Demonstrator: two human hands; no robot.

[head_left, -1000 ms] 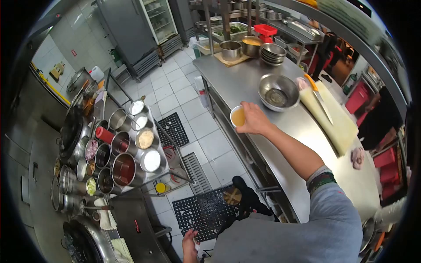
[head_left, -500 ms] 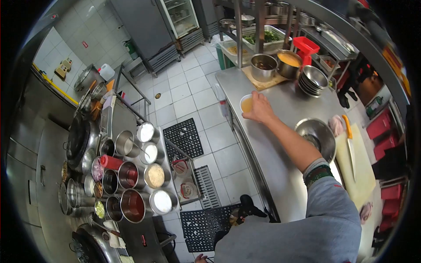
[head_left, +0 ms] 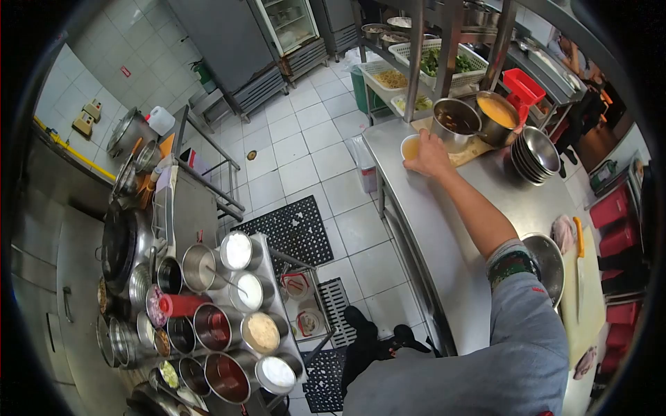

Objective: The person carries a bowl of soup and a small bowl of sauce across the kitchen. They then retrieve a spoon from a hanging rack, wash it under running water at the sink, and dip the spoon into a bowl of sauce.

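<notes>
My right hand [head_left: 431, 158] is stretched out over the steel counter [head_left: 458, 229] near its far left corner. Its fingers are closed on the side of a small white cup [head_left: 411, 148] with yellowish liquid in it. Just beyond the hand, a steel pot of dark liquid [head_left: 458, 123] with a ladle in it stands on a wooden board [head_left: 468, 154]. Beside it is another pot [head_left: 497, 114] holding orange liquid. A stack of steel bowls [head_left: 534, 156] sits to the right. My left hand is out of view.
A large steel bowl [head_left: 544, 263] is partly behind my arm. An orange-handled knife [head_left: 580, 256] lies on a cutting board [head_left: 584, 312]. Across the aisle, a cart carries several steel containers of sauces and powders [head_left: 263, 333]. A person [head_left: 590, 132] stands at the far right.
My right hand has carried the cup farther along the counter, close to the pot of dark liquid. My view has shifted, and my left hand has dropped out of the lower edge.
</notes>
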